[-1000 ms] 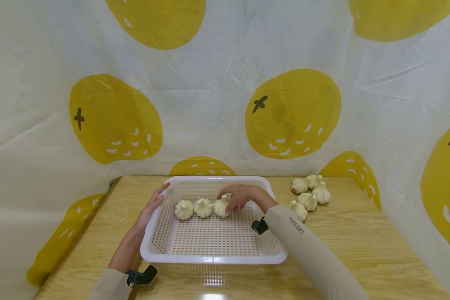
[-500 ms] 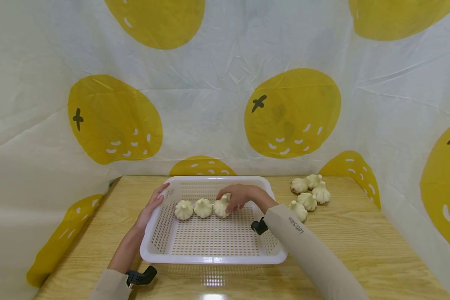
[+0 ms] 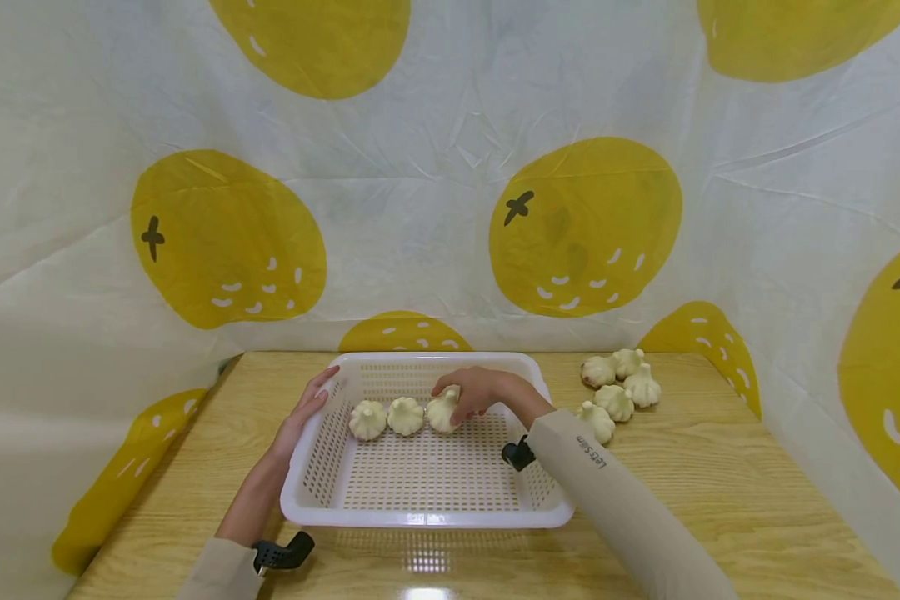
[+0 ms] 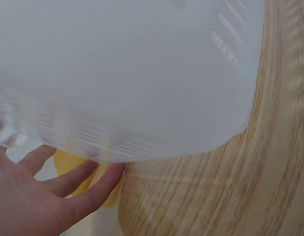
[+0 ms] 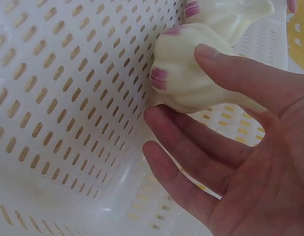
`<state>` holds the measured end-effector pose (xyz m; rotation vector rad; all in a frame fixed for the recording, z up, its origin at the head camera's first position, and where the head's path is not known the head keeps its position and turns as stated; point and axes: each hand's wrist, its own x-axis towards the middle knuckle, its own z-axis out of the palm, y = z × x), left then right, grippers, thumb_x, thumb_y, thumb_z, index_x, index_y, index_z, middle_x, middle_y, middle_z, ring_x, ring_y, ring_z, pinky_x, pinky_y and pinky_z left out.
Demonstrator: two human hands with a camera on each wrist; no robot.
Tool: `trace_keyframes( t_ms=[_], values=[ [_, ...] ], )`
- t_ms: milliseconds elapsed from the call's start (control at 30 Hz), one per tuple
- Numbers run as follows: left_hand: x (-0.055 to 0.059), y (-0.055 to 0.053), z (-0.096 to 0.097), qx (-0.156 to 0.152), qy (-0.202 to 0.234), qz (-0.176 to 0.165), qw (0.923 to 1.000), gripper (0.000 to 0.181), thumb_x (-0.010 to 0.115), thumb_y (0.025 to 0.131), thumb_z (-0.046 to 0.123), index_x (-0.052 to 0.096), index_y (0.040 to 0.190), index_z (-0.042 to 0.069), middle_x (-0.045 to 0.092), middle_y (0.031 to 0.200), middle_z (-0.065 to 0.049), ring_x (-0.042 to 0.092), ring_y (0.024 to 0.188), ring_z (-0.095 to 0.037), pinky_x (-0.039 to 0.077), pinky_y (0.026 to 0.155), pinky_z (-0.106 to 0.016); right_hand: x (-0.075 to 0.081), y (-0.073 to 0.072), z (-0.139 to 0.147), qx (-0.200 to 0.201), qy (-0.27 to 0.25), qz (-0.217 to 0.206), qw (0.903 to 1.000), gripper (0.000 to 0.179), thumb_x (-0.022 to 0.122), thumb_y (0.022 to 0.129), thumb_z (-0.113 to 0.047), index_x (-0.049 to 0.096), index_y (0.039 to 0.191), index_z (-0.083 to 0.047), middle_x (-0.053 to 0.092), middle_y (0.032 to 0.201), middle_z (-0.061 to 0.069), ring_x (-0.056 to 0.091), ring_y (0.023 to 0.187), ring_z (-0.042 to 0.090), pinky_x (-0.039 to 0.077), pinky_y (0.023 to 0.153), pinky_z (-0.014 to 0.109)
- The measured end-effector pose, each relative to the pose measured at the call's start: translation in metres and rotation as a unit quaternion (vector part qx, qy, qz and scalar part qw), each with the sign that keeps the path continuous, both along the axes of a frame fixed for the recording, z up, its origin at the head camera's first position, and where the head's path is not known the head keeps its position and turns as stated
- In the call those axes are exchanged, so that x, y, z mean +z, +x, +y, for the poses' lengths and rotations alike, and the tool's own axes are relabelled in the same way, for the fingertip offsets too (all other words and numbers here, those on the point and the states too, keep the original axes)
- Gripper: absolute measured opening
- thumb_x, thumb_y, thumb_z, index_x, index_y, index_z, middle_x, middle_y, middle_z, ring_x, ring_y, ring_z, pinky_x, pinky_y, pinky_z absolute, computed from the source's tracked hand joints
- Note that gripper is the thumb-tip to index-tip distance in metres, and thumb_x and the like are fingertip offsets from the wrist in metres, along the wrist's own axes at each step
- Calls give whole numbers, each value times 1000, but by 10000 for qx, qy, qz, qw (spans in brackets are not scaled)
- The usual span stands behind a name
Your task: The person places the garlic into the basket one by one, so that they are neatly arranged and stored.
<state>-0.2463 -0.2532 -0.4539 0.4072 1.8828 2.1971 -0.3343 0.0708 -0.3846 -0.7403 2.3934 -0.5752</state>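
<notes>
In the head view, my right hand (image 3: pixel 480 392) reaches into a white perforated plastic basket (image 3: pixel 427 519) and holds a pale garlic bulb (image 3: pixel 440 412). The right wrist view shows my thumb (image 5: pixel 215 61) on top of this bulb, which has purple streaks, and fingers beneath it. Two more bulbs, a middle one (image 3: pixel 406 416) and a left one (image 3: pixel 367 420), sit beside it in a row on the basket floor. My left hand (image 3: pixel 296 425) rests against the basket's left side. Its spread, fairly straight fingers touch the outer wall in the left wrist view (image 4: pixel 68 196).
Several garlic bulbs (image 3: pixel 613 403) lie in a cluster on the wooden table (image 3: pixel 720 467), right of the basket. One is partly hidden by my right sleeve (image 3: pixel 622 500). Behind the table hangs a white cloth (image 3: pixel 412 242) with yellow fruit prints.
The held garlic bulb and the bulb beside it have shifted very slightly left. My left hand and the basket stay in place.
</notes>
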Motion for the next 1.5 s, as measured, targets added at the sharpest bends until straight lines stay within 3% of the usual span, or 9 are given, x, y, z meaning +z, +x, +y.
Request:
trace_keyframes(
  t_ms=[233, 567, 733, 833, 1033, 1133, 1333, 1400, 1500],
  values=[
    [0, -1, 1, 14, 15, 5, 10000, 53, 20, 114, 36, 4, 164, 28, 1, 173, -9, 13, 155, -27, 34, 113, -34, 2, 3, 2, -84, -69, -143, 9998, 61, 79, 91, -10, 57, 146, -20, 69, 110, 8, 72, 97, 30, 58, 87, 51],
    [1, 0, 3, 94, 15, -1, 10000, 53, 22, 114, 35, 6, 164, 28, 3, 172, -9, 12, 156, -31, 33, 113, -37, 2, 4, -1, -40, -162, -71, 9998, 51, 80, 91, -14, 62, 139, -17, 67, 117, 10, 71, 88, 26, 59, 85, 47],
    [2, 0, 2, 60, 32, 1, 10000, 53, 20, 114, 34, 3, 164, 27, 1, 173, -10, 8, 156, -33, 31, 114, -39, 4, 6, -4, -181, -9, -11, 9998, 63, 80, 92, -22, 55, 149, -16, 62, 137, 12, 71, 93, 29, 59, 85, 45],
    [2, 1, 2, 61, 22, -11, 10000, 54, 19, 114, 34, 2, 165, 27, 0, 174, -9, 6, 157, -34, 31, 114, -40, 5, 7, -5, -239, 85, 132, 9996, 68, 80, 91, -24, 51, 152, -14, 57, 147, 10, 70, 92, 26, 60, 82, 41],
    [2, 0, 2, 77, 58, -40, 9999, 54, 20, 114, 35, 2, 165, 27, 0, 174, -10, 4, 158, -35, 29, 115, -39, 8, 7, -8, 91, 411, 890, 9951, 56, 78, 92, -26, 59, 144, -12, 62, 142, 9, 64, 75, 17, 54, 69, 31],
    [2, 0, 2, 78, 85, -37, 9999, 54, 20, 114, 34, 1, 165, 27, 1, 174, -10, 4, 159, -35, 26, 117, -41, 7, 7, -9, 88, 438, 877, 9951, 58, 78, 93, -26, 58, 146, -14, 58, 148, 9, 65, 79, 17, 55, 71, 31],
    [2, 0, 2, 99, 88, -30, 9999, 55, 19, 114, 34, 1, 165, 25, 1, 174, -10, 5, 158, -35, 24, 117, -44, 2, 5, -7, -34, 159, 351, 9993, 64, 77, 93, -22, 52, 151, -15, 69, 121, 8, 70, 90, 25, 59, 76, 41],
    [2, 0, 2, 89, 88, -18, 9999, 55, 20, 114, 34, 1, 165, 25, 1, 174, -10, 5, 158, -35, 27, 115, -40, 1, 3, -7, -5, 100, 390, 9992, 60, 77, 93, -21, 55, 148, -14, 71, 110, 6, 70, 88, 27, 59, 75, 41],
    [2, 0, 2, 100, 71, -28, 9999, 55, 20, 114, 35, 1, 165, 26, 1, 174, -10, 5, 159, -35, 26, 116, -41, 1, 2, -7, 70, 93, 555, 9984, 51, 77, 94, -21, 61, 142, -14, 71, 113, 5, 70, 85, 24, 57, 70, 36]
  ],
)
